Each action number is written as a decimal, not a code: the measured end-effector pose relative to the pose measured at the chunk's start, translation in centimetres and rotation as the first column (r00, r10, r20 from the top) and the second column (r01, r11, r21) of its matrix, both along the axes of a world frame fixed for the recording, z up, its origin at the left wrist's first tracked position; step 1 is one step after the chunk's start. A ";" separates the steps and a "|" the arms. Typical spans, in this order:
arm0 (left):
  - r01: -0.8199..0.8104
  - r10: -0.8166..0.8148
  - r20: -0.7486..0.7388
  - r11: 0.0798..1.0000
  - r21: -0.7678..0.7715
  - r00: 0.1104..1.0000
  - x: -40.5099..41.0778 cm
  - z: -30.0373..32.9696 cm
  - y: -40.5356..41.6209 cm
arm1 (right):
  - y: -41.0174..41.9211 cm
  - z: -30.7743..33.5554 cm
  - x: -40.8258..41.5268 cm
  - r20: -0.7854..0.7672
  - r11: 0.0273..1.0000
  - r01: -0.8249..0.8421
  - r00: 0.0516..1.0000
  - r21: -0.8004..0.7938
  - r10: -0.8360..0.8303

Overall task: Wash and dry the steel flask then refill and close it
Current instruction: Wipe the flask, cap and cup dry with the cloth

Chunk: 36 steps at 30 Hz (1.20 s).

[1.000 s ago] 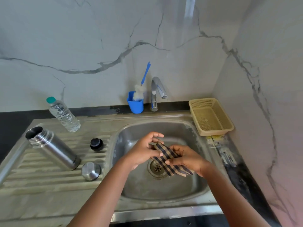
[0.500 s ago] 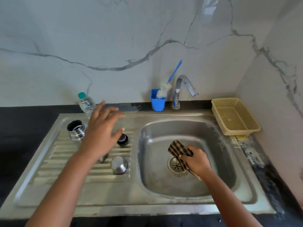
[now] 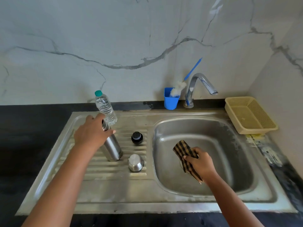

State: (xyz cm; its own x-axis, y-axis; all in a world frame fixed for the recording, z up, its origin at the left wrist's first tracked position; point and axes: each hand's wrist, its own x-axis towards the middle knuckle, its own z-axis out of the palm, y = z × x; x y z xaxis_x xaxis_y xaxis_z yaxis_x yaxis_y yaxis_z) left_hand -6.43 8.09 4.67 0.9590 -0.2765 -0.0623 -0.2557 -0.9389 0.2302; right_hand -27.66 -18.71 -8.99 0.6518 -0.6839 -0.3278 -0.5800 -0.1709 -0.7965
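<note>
The steel flask stands on the ribbed drainboard with its mouth uncovered. My left hand grips its upper part, fingers curled round the threaded neck. Over the sink basin my right hand holds a brown checked cloth. The black inner stopper and the steel cap sit on the drainboard just right of the flask. A clear water bottle with a teal cap stands behind the flask.
A tap rises behind the basin, beside a blue cup holding a bottle brush. A beige plastic basket sits at the right corner. Marble walls close in behind and to the right. Dark counter surrounds the sink.
My left hand let go of the cloth, reached left and took hold of the flask by its neck. My right hand stays over the basin with the cloth.
</note>
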 end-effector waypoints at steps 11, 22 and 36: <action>0.024 -0.002 0.195 0.994 -0.111 0.981 -1.1 3.1 -1.1 | -0.6 -0.4 -0.9 -0.033 0.992 0.038 0.999 0.122 -0.034; 0.178 -0.081 0.203 0.833 -0.523 0.976 -4.3 4.5 -6.3 | -2.8 0.9 -2.2 0.070 0.981 0.132 0.987 0.145 -0.143; -0.587 -0.114 -0.666 0.381 -0.714 0.737 -9.9 -5.2 -15.2 | -0.4 6.9 -2.5 0.581 0.846 0.309 0.814 -0.435 0.001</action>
